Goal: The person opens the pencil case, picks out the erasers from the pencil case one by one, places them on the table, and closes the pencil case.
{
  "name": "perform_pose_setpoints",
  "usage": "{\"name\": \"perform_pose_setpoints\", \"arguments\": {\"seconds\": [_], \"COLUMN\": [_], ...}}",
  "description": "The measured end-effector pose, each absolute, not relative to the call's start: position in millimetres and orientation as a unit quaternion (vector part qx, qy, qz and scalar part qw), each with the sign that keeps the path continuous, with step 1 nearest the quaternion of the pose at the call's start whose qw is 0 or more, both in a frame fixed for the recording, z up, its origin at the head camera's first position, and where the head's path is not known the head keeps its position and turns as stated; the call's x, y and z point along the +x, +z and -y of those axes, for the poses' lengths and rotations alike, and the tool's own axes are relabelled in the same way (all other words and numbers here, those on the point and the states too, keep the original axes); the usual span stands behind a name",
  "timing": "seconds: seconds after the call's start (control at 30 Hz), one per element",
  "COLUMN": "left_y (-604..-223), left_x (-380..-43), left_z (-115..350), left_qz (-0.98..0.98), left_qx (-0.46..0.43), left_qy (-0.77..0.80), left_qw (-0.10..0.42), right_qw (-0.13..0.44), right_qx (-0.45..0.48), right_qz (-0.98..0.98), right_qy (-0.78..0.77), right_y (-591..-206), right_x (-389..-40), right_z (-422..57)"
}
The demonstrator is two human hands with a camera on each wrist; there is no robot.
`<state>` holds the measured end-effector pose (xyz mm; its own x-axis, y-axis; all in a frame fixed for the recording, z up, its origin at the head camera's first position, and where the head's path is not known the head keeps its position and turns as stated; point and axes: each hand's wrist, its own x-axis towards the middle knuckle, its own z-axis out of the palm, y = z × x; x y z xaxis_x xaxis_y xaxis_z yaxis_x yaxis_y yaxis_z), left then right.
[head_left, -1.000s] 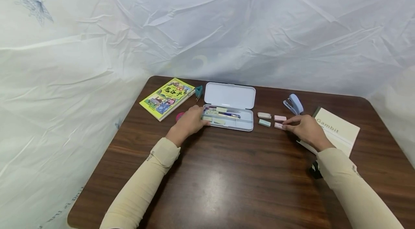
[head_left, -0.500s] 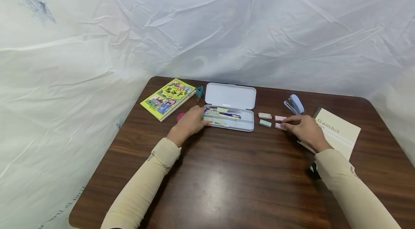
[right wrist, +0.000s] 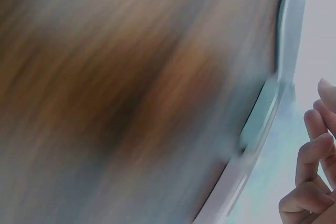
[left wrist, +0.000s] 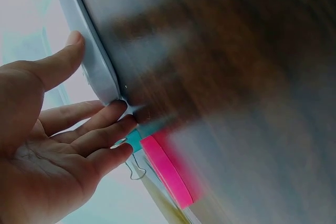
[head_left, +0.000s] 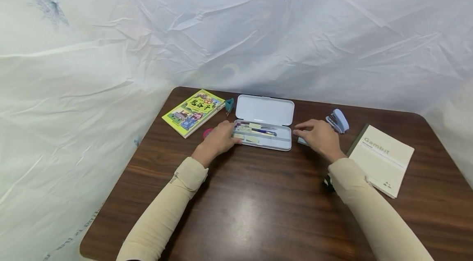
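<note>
A white pencil case lies with its lid raised, pens and several pale erasers inside. My left hand grips its left end; the left wrist view shows the thumb against the front wall and fingertips at the corner. My right hand is just beyond the case's right end, fingers bent and thumb close to the forefinger. Whether something is pinched there I cannot tell. A mint-green eraser and a pink eraser lie below that hand on the table. The white eraser's spot is hidden by the hand.
A yellow comic-covered book, a teal binder clip and a bright pink object are left of the case. To the right are a light-blue stapler and a cream notebook. A white sheet hangs behind the table.
My right hand has moved left from the pink erasers to near the pencil case's right end, uncovering more of the notebook. The left hand stays on the case.
</note>
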<state>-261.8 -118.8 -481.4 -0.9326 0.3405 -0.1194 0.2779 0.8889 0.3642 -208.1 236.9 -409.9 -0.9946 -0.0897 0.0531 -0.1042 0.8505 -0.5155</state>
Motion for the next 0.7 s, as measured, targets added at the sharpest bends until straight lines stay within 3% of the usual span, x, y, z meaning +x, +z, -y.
{"name": "perform_pose_setpoints", "arguments": {"seconds": [0.37,0.7], "left_y": [-482.2,-483.7], "left_x": [-261.5,-261.5], "left_z": [119.1,120.2], "left_qz": [-0.966,-0.963], "left_qx": [0.169,0.166], "left_qy": [0.175,0.191], "left_qw": [0.086,0.089], "right_qw": [0.008,-0.004], "right_qx": [0.086,0.104], "right_qz": [0.961,0.962], "right_qy": [0.263,0.254], "right_y": [-411.2,-413.3], "right_x": [-228.2,-235.0], "right_z": [-168.6,-135.7]}}
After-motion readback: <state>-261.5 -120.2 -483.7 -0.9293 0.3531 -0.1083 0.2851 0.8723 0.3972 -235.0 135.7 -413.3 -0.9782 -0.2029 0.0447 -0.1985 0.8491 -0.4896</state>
